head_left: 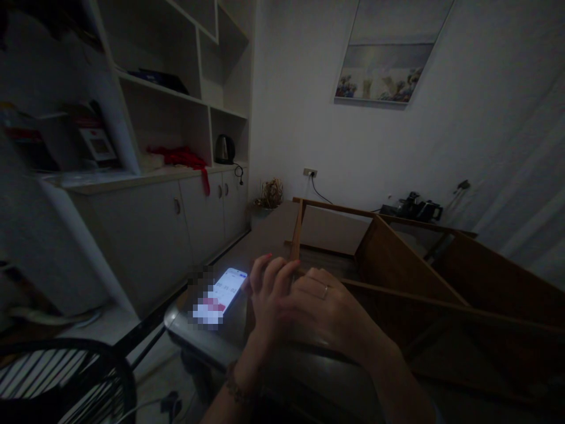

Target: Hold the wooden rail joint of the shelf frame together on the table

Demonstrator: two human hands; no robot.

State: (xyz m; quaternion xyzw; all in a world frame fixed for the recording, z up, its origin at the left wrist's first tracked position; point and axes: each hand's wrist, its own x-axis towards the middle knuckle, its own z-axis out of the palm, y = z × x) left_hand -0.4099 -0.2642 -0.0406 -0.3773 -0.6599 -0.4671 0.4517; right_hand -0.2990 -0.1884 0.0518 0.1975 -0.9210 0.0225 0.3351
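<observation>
A brown wooden frame (332,249) with crosspieces, like a small shelf unit, lies on the dark table (265,238). At its near left corner is my left hand (270,294), wearing a bracelet, with its fingers bent and close together. My right hand (331,309), with a ring on one finger, overlaps the left at the palm, its fingers curled beside the near rail. What lies between the hands is hidden, so I cannot tell what they hold. A lit phone (223,294) showing timer digits rests left of my left hand.
White cabinets (132,235) and shelves line the left wall, with a kettle (225,149) and red cloth (183,156) on the counter. A black wire-ribbed round object (66,377) stands at lower left. Dried plants (270,193) sit by the wall, below an outlet (309,173).
</observation>
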